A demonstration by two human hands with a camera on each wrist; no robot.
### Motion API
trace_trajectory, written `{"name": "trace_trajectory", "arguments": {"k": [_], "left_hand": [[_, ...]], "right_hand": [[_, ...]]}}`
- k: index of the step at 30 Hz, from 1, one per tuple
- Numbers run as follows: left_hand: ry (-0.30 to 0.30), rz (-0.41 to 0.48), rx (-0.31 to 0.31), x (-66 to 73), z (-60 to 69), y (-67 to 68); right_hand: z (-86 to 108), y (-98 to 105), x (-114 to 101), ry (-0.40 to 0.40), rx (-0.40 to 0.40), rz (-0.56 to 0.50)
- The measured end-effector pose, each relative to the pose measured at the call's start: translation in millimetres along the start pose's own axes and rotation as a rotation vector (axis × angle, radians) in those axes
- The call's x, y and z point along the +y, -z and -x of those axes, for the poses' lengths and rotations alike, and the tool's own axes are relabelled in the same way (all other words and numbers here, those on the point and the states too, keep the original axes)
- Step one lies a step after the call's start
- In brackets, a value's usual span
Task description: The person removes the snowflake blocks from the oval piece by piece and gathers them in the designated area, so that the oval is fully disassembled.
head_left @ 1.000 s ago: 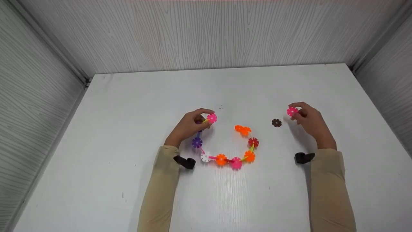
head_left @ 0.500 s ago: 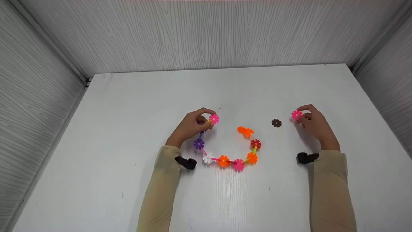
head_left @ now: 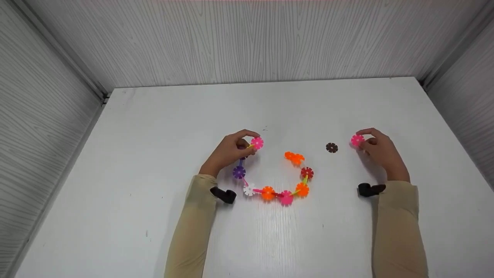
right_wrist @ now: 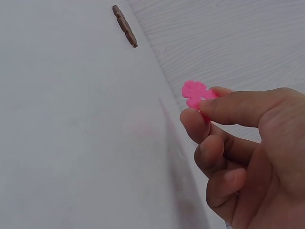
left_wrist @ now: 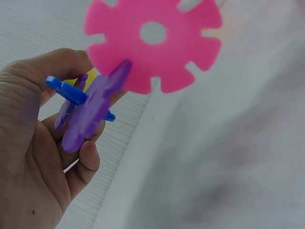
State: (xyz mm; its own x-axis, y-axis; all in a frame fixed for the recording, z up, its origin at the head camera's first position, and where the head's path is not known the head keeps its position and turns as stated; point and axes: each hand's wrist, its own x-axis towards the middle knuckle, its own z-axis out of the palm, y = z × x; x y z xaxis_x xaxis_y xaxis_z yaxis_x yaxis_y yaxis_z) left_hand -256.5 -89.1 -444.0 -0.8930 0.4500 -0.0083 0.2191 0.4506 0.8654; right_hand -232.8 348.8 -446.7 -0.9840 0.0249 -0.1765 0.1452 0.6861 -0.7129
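White table [head_left: 96,162] amid grey wood-grained panels [head_left: 247,42] on three sides.

The person wears long, plain tan sleeves: the left sleeve [head_left: 195,224] lightly creased, the right sleeve [head_left: 399,227] loose at its far end. A small black left camera [head_left: 224,195] and matching right camera [head_left: 370,189] jut inward beside the cuffs. The left hand [head_left: 230,148] and right hand [head_left: 381,151] are bare.
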Motion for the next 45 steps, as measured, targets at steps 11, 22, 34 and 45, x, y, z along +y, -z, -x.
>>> {"name": "trace_trajectory", "arguments": {"k": [11,22,34,45], "left_hand": [[0.062,0.071,0.020,3.1,0.2,-0.2],[0.070,0.053,0.016,3.7,1.2,-1.3],[-0.009,0.028,0.054,2.9,0.5,-1.2],[0.042,0.067,0.053,0.1,-0.1,-3.2]], "right_hand": [[-0.5,0.5,2.9,-0.005,-0.020,0.038],[-2.4,-1.7,1.2,-0.033,-0.039,0.076],[-1.2,0.0,1.6,-0.036,-0.061,0.115],[-1.5,1.7,4.7,0.005,-0.024,0.063]]}}
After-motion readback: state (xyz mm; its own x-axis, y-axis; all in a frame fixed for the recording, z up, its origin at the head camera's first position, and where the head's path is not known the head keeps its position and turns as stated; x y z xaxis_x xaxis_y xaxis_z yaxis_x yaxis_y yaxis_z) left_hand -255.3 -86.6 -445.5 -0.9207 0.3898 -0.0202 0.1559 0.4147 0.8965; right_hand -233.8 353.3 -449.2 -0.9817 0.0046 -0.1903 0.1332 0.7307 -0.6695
